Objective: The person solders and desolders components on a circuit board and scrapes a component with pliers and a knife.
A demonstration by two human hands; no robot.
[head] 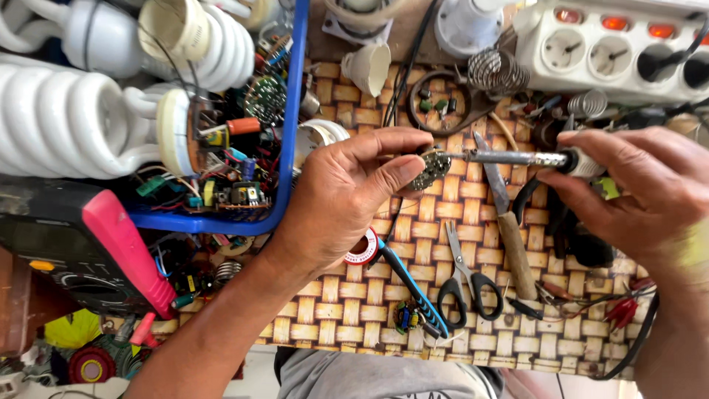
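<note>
My left hand [347, 196] pinches a small round circuit board [430, 168] between thumb and forefinger above the woven mat [354, 295]. My right hand [642, 196] grips the handle of a soldering iron [517, 157]. The iron's metal shaft points left and its tip touches the top edge of the board. Both hands hover over the middle of the mat.
A blue tray [292, 111] of white spiral lamp parts and electronic scraps lies at upper left. A white power strip [613, 48] with lit switches sits at top right. Scissors [465, 277], a wooden-handled knife [509, 229], a solder spool [363, 250] and a multimeter [66, 244] lie around.
</note>
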